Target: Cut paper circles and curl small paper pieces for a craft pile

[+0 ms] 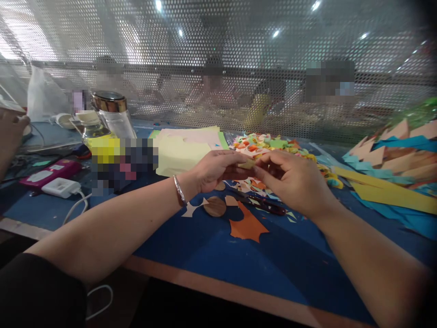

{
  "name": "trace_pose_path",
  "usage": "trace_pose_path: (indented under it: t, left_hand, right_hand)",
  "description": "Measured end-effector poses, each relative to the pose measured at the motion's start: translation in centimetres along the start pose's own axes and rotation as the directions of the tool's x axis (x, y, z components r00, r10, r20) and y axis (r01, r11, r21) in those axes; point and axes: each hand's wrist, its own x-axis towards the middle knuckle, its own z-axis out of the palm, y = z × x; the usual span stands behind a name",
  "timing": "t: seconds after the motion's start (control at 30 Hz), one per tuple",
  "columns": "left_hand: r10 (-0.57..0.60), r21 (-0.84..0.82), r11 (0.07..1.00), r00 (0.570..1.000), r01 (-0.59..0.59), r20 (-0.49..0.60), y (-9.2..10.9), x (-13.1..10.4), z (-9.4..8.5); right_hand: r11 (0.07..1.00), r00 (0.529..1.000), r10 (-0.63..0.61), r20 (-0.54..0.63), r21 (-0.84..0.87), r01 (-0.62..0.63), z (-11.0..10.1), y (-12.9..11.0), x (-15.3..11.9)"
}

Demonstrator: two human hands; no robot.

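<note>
Both my hands meet above the middle of the blue table, their fingertips closed on a small yellow piece of paper [248, 163]. My left hand [220, 167] grips it from the left, and my right hand [290, 180] pinches its right side. Fingers hide much of the piece. Below lie a round wooden disc [215, 207], an orange paper offcut [248, 224], a pale paper scrap [194, 208] and dark-handled scissors [268, 205]. Behind my hands is a heap of colourful small paper pieces [269, 143].
Light paper sheets [180, 148] are stacked behind my left hand. Layered cut paper [392, 159] and a yellow strip [392, 187] lie at right. Left stand a glass bottle [114, 114], a magenta box [51, 175] and a white charger [61, 187]. Another person's hand [12, 130] shows far left.
</note>
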Motion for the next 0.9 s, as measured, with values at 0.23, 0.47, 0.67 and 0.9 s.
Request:
trace_pose_path:
  t: [0.23, 0.47, 0.67, 0.9]
  left_hand:
    - [0.107, 0.021, 0.994, 0.993, -0.108, 0.051, -0.8, -0.1, -0.1]
    - [0.133, 0.083, 0.988, 0.991, -0.133, 0.007, -1.1, -0.1, 0.2]
    - [0.133, 0.103, 0.986, 0.991, -0.131, -0.010, -1.1, -0.1, 0.3]
    - [0.126, 0.053, 0.991, 0.992, -0.125, -0.022, -1.2, -0.1, 0.4]
  right_hand:
    - [0.994, 0.994, 0.109, 0.002, 0.009, -0.109, 0.0, -0.1, 0.0]
    - [0.995, 0.995, 0.097, -0.020, 0.018, -0.097, 0.0, -0.3, 0.0]
    - [0.997, 0.997, 0.076, -0.031, 0.007, -0.075, 0.2, -0.2, 0.0]
    - [0.996, 0.996, 0.089, -0.009, 0.032, -0.089, 0.2, -0.2, 0.0]
